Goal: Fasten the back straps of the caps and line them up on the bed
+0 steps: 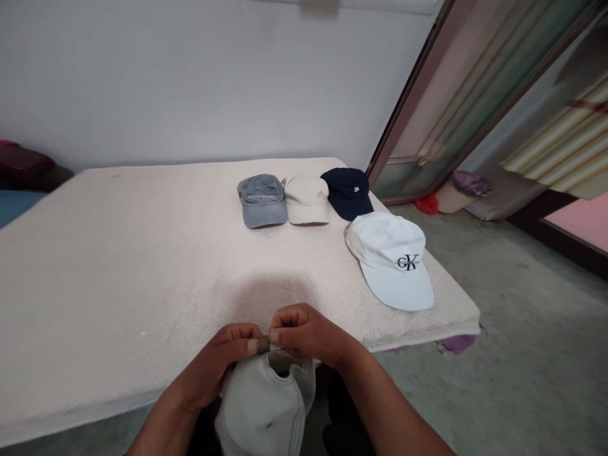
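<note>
Grey cap (263,405) hangs below the bed (118,266) edge; left hand (228,354) and right hand (308,335) pinch its strap buckle (263,344). Step in hand: strap adjustment, apparently. Next move demands fine fingertip control.

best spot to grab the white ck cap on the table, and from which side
Take the white CK cap by its brim, which points toward the near right edge of the table. The brim is flat, stiff-looking and nearest the person, with bare cloth beside it, so coming in from the near right side probably works best, thumb on top. The rounded crown would likely crush.
</note>
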Demonstrator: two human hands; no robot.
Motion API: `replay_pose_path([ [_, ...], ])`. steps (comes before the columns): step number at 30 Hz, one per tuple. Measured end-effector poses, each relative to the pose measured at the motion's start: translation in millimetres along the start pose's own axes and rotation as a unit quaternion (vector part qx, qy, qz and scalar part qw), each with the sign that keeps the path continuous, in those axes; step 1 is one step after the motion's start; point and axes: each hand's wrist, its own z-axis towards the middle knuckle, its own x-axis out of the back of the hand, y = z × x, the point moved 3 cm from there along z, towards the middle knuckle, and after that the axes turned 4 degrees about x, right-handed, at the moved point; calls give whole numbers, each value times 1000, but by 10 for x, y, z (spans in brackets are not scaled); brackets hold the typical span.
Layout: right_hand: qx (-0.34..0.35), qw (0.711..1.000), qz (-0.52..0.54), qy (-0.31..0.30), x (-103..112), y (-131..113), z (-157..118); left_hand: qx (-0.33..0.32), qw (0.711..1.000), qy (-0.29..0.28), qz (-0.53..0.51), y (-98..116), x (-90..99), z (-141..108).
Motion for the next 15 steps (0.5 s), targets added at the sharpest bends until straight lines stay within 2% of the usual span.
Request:
replay_pose_path([
  [5,8,1000,-9,-4,9,2,-1,0,1000,9,-10,-18,2,8],
  [12,11,999,43,13,23,-13,-13,-8,999,17,-47,-38,-2,61],
  [15,26,997,66,36,49,-13,-15,-33,995,39,-88,4,-43,83],
])
